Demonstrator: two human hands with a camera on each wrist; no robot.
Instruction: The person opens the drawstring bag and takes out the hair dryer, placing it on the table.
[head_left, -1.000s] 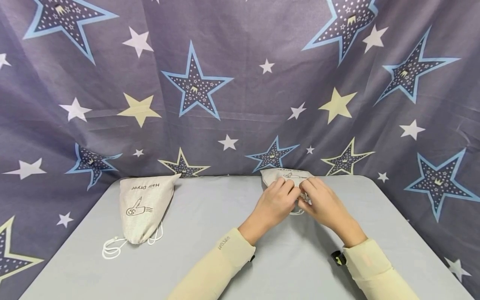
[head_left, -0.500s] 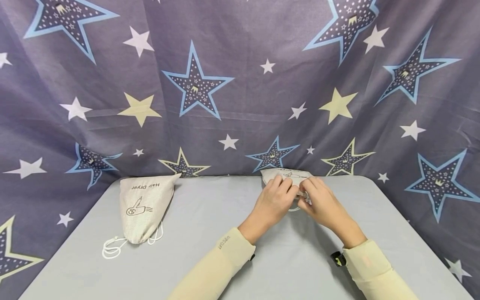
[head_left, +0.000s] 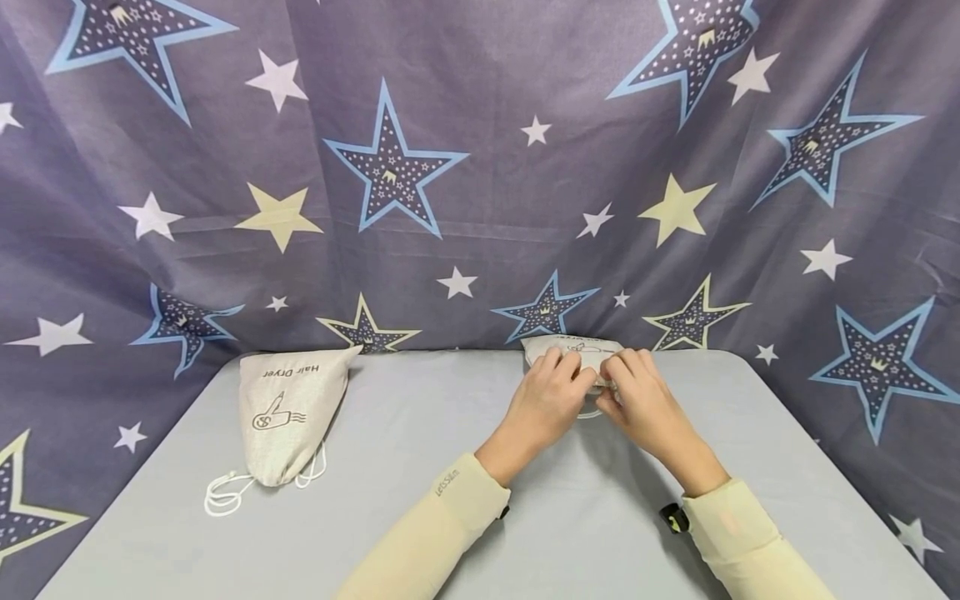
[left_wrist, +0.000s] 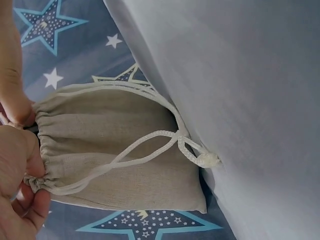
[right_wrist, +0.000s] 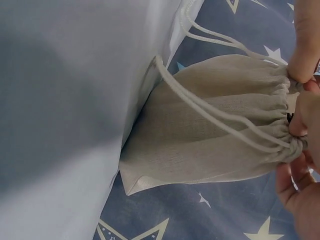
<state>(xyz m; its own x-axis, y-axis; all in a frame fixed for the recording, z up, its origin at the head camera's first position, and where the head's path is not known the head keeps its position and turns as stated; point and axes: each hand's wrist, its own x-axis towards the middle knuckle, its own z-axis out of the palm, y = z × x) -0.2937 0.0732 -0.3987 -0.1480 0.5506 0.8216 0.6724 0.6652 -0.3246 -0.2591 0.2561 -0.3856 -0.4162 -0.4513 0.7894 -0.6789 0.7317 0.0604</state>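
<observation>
A beige drawstring bag (head_left: 542, 345) printed with a hair dryer lies at the far right of the table, partly covered by my hands. My left hand (head_left: 538, 410) and right hand (head_left: 647, 410) each pinch its gathered mouth, side by side, with fingers curled. In the left wrist view the bag's cloth (left_wrist: 120, 140) is puckered along the mouth, and a white drawstring (left_wrist: 137, 161) loops over it. The right wrist view shows the bag (right_wrist: 200, 125) with a narrow dark gap at its mouth between the hands. What is inside is hidden.
A second beige drawstring bag (head_left: 288, 417), printed "Hair Dryer", lies at the table's left with its white cords (head_left: 225, 498) spread out. The grey-covered table (head_left: 420, 433) ends at a dark curtain (head_left: 480, 208) with a star pattern.
Both hands stay at the bag's mouth with small finger movements. They have shifted very slightly towards the far edge, and the white cord loop beneath them has drawn up a little.
</observation>
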